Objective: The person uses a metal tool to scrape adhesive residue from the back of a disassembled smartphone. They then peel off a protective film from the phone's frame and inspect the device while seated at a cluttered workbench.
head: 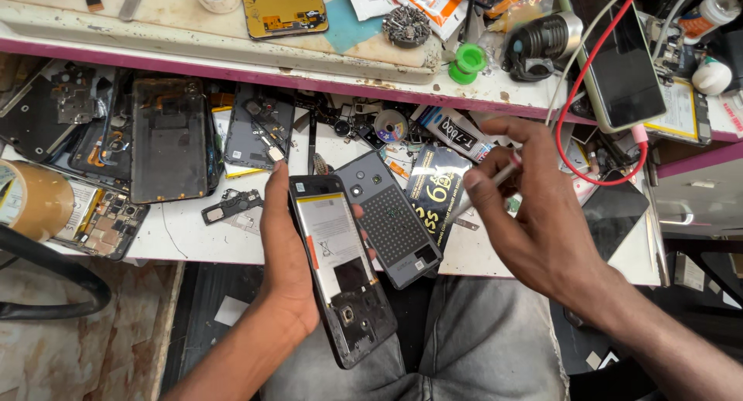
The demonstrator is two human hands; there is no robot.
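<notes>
My left hand [282,246] grips an opened black phone body [340,269] from its left side, its white battery and bare circuit area facing up. Under its right edge lies a grey back cover [391,219] with a dotted patch and camera holes. My right hand [534,215] hovers to the right above the bench edge, pinching a thin white and silver tool [495,180] whose tip points down-left toward the back cover. The tool's tip does not touch the phone.
The white bench [186,231] is crowded with stripped phone frames [166,138], small boards and a black packet [437,188]. A tape roll [31,200] sits at left. A raised shelf [232,56] holds a gold phone frame, a black phone with a red cable [619,68], and small bottles.
</notes>
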